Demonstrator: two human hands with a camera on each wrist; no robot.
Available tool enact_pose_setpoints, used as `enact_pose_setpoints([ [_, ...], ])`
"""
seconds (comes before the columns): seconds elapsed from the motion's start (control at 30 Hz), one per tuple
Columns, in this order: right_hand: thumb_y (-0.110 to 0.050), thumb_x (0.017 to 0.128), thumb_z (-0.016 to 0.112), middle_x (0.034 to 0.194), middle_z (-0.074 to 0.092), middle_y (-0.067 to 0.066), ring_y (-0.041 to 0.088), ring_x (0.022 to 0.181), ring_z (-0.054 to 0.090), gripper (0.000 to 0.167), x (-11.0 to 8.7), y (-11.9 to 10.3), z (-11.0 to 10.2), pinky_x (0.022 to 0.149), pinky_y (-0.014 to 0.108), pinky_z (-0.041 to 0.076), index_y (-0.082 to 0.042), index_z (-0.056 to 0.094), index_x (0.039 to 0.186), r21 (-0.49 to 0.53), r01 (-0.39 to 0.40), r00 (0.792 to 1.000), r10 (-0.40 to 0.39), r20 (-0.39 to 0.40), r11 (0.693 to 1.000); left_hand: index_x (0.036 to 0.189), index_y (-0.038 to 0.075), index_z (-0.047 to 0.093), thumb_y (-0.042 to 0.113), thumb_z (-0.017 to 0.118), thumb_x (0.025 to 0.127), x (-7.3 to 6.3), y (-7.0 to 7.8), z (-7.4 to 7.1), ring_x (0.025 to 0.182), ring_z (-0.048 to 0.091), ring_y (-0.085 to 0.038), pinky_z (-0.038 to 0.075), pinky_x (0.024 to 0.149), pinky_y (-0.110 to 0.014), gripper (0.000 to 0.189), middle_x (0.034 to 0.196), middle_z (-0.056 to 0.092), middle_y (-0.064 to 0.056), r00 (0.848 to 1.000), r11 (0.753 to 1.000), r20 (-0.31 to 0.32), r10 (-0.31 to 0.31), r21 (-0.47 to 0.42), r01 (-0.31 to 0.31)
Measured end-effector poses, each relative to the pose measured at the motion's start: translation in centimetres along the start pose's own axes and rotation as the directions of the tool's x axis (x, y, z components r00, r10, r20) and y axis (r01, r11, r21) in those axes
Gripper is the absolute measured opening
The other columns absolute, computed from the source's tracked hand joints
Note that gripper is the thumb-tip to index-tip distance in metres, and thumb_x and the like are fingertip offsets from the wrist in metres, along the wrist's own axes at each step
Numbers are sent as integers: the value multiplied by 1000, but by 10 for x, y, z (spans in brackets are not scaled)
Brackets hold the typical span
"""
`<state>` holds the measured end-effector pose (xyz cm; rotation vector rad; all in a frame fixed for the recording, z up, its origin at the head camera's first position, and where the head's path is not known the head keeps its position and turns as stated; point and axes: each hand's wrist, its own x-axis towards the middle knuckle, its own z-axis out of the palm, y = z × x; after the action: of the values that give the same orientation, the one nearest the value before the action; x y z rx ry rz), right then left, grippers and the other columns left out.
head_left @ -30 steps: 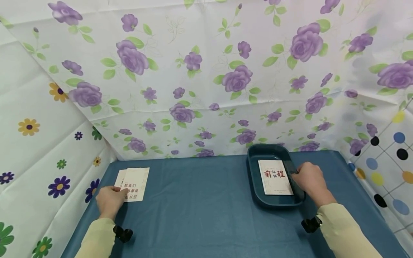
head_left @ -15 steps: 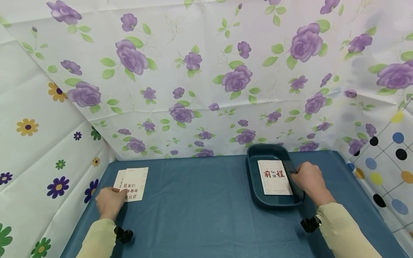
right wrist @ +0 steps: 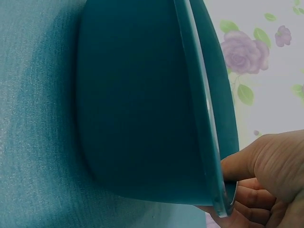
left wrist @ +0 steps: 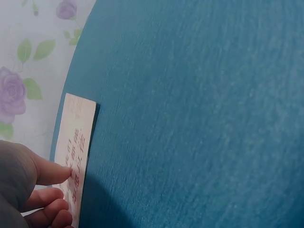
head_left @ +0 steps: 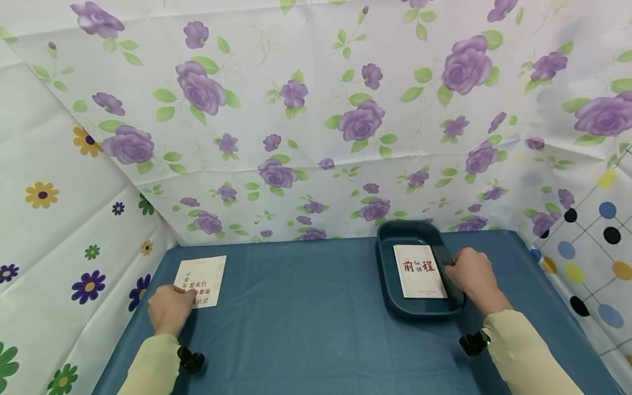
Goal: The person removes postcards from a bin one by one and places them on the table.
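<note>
At the left of the table my left hand [head_left: 170, 310] pinches the lower left edge of cream paper cards [head_left: 207, 271] printed with dark red characters. The cards lie overlapped with their top edges nearly in line. In the left wrist view the thumb lies on the printed face of the cards [left wrist: 78, 118], with the other fingers curled at the near edge. My right hand [head_left: 475, 277] grips the right rim of a dark teal tray [head_left: 423, 315], thumb over the edge. Inside the tray lies a small stack of cream cards [head_left: 422, 282] with red characters.
A blue cloth [head_left: 306, 323] covers the table between the hands. Behind it hangs a white sheet with purple roses [head_left: 362, 120]. Side sheets with daisies [head_left: 41, 195] and coloured dots [head_left: 612, 236] flank the table. Each wrist wears a small black camera [head_left: 191, 360].
The left cards have shifted against each other: their stepped top edge is now almost one line, and more print shows at the left. The right hand and the tray stay put.
</note>
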<state>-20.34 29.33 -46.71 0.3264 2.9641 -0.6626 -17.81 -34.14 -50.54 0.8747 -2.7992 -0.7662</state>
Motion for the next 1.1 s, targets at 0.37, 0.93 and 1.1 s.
enact_pose_setpoints([
  [0.37,-16,87,62,47,19,-7,8,39,21,49,0,-4,-1,41,25,24,-19,31,49,-8,4,1000,-4,-6,1000,82,4,67,24,62,85,-17,55,12,62,57,-24,41,52,-36,22,73,66,-12,945,959,-171,279,0,-283],
  [0.93,-17,87,60,47,18,-6,9,39,20,48,-3,-1,0,39,24,23,-19,30,49,-7,4,1000,-4,-12,1000,90,16,69,39,67,85,-93,225,67,67,63,-11,51,58,-29,23,78,67,2,877,845,-2,481,-264,-464],
  [1.1,-16,88,59,47,19,-6,9,39,21,48,-3,-2,0,39,24,24,-19,31,49,-9,19,1000,-20,-13,1000,89,17,70,40,66,85,-118,256,78,65,60,-7,50,59,-26,24,77,66,4,825,794,26,565,-288,-535],
])
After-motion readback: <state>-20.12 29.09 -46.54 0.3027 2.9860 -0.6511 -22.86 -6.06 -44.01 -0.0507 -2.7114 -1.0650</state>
